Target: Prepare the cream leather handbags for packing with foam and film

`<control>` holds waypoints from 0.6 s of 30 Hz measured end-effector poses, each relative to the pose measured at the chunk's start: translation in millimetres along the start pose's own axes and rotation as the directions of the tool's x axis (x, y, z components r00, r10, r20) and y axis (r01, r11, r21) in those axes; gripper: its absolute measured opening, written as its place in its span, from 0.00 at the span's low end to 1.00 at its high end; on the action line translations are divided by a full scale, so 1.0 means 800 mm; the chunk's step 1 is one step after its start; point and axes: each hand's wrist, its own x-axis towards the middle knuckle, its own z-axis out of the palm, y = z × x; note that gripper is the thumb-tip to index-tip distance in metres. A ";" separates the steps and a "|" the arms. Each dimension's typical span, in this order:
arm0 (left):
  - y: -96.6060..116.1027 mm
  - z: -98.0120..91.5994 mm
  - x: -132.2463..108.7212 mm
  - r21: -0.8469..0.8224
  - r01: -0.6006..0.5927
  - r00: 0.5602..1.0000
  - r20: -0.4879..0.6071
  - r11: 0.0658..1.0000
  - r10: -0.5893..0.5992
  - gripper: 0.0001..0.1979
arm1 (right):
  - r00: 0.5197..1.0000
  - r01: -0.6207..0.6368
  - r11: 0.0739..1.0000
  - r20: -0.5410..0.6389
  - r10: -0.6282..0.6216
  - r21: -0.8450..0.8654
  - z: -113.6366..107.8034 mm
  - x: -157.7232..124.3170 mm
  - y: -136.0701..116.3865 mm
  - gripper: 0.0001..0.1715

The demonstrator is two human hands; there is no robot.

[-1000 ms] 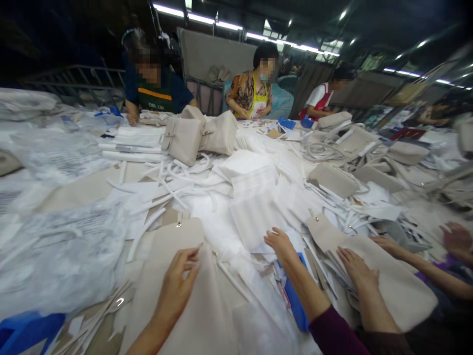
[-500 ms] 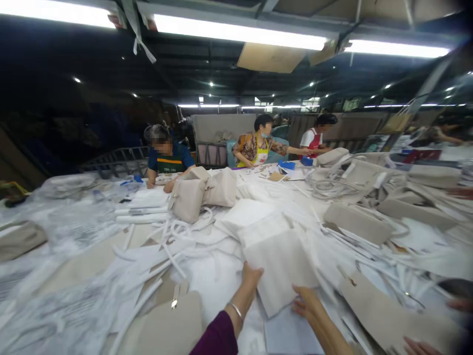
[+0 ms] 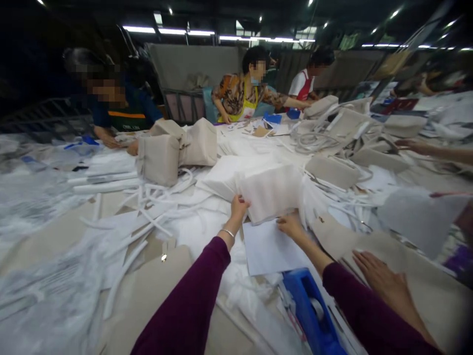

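A pale flat piece, apparently beige under thin white foam wrap [image 3: 273, 192], stands tilted between my hands. My left hand [image 3: 239, 206] is closed on its lower left corner, a bracelet at the wrist. Along the lower right edge, my right hand [image 3: 291, 227] grips with bent fingers, partly hidden by the piece. Beneath it lies a white sheet [image 3: 271, 249]. Behind the piece, a stack of white foam sheets [image 3: 219, 180] fans out to the left.
A blue tape dispenser [image 3: 314, 315] lies near my right forearm. Another person's hand [image 3: 382, 278] rests on beige bag material [image 3: 417, 261] at right. Beige bags [image 3: 157, 158] stand beyond white tubes [image 3: 155, 217]. More bags [image 3: 332, 170] lie at right; co-workers sit across the table.
The view has tilted down and shifted, bringing the tape dispenser into sight. My hands have carried the foam-wrapped piece away from me towards the stack, and it is now more upright.
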 end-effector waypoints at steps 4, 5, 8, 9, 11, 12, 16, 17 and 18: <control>-0.010 -0.007 -0.015 0.067 -0.065 0.998 0.030 0.996 0.063 0.21 | 0.957 0.192 0.979 0.234 -0.172 -0.066 0.029 -0.054 -0.018 0.20; -0.010 -0.008 -0.020 0.093 -0.084 0.996 0.038 0.992 0.081 0.20 | 0.936 0.263 0.957 0.274 -0.222 -0.120 0.035 -0.064 -0.026 0.26; -0.008 -0.011 -0.032 0.187 -0.133 0.990 0.069 0.973 0.122 0.17 | 0.864 0.465 0.805 0.390 -0.319 -0.370 0.046 -0.080 -0.046 0.35; -0.007 -0.012 -0.036 0.220 -0.146 0.988 0.080 0.965 0.131 0.17 | 0.846 0.505 0.747 0.422 -0.328 -0.432 0.048 -0.080 -0.050 0.33; -0.004 -0.014 -0.043 0.281 -0.166 0.985 0.102 0.945 0.142 0.16 | 0.825 0.542 0.690 0.459 -0.329 -0.480 0.048 -0.075 -0.051 0.28; -0.003 -0.015 -0.046 0.308 -0.173 0.983 0.112 0.936 0.145 0.16 | 0.816 0.554 0.679 0.473 -0.331 -0.481 0.048 -0.071 -0.049 0.25; 0.001 -0.025 -0.057 0.386 -0.167 0.984 0.129 0.907 0.126 0.15 | 0.764 0.612 0.655 0.546 -0.345 -0.443 0.045 -0.056 -0.039 0.20; 0.000 -0.028 -0.060 0.397 -0.155 0.985 0.129 0.905 0.112 0.15 | 0.749 0.627 0.648 0.564 -0.347 -0.432 0.045 -0.053 -0.037 0.19; -0.002 -0.031 -0.062 0.404 -0.140 0.987 0.130 0.904 0.095 0.14 | 0.737 0.638 0.644 0.579 -0.350 -0.423 0.045 -0.051 -0.035 0.18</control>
